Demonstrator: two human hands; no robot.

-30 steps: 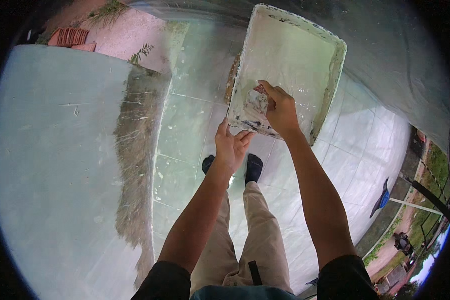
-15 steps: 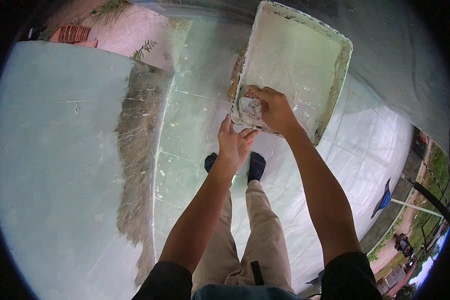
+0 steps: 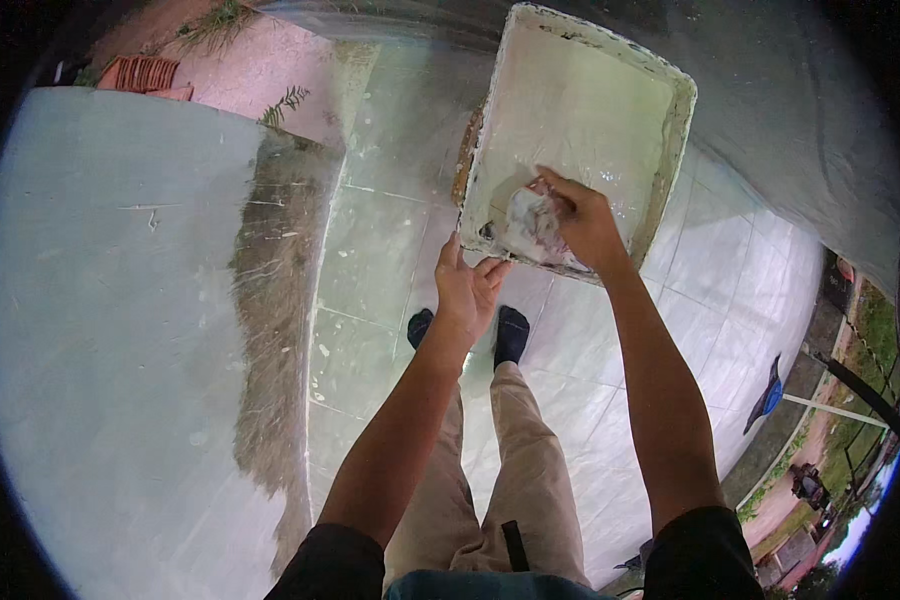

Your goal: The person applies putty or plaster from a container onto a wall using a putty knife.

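A rectangular off-white tray [image 3: 669, 140] with a stained rim holds a thin layer of pale, milky liquid. At its near left corner, my left hand [image 3: 467, 290] grips the tray, thumb up at the rim and fingers by the underside. My right hand [image 3: 590, 228] is inside the near end of the tray, its fingers closed on a crumpled wet white rag [image 3: 532, 220]. Pinkish patches show on the rag, which is slightly blurred. A small dark spot shows in the tray's corner beside it.
To the left stands a broad pale blue-grey wall [image 3: 120, 300], with a rough dark unpainted strip [image 3: 275, 260] along its edge. Below are floor tiles [image 3: 370, 240] spotted with white and my socked feet [image 3: 512, 333]. Grey sheeting [image 3: 790, 130] hangs at the upper right.
My right hand has drawn the rag from the tray's near left corner toward the right. The tray has shifted slightly left, with my left hand still at its corner.
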